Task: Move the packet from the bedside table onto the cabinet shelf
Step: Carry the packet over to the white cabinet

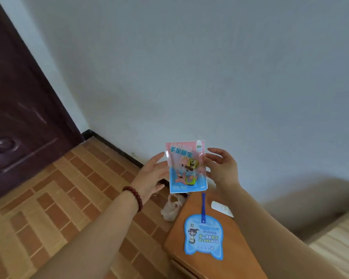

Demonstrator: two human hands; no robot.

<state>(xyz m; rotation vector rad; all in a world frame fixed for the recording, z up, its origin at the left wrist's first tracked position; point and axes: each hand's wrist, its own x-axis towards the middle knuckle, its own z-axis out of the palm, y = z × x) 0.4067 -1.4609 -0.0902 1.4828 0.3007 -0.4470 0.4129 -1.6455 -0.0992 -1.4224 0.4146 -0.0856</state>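
Observation:
A pink and blue cartoon packet (186, 167) is upright in the air, above the far end of the wooden bedside table (175, 234). My left hand (151, 174), with a red bead bracelet on the wrist, touches the packet's left edge with its fingers spread. My right hand (222, 168) holds the right edge. The packet is pinched between the two hands. No cabinet shelf is in view.
A blue hand fan (204, 238) and a small white object (222, 208) lie on the bedside table. A pale plastic bag (171, 208) sits on the brick-pattern floor beside it. A dark door (18, 117) stands at the left, a bed (340, 238) at the right.

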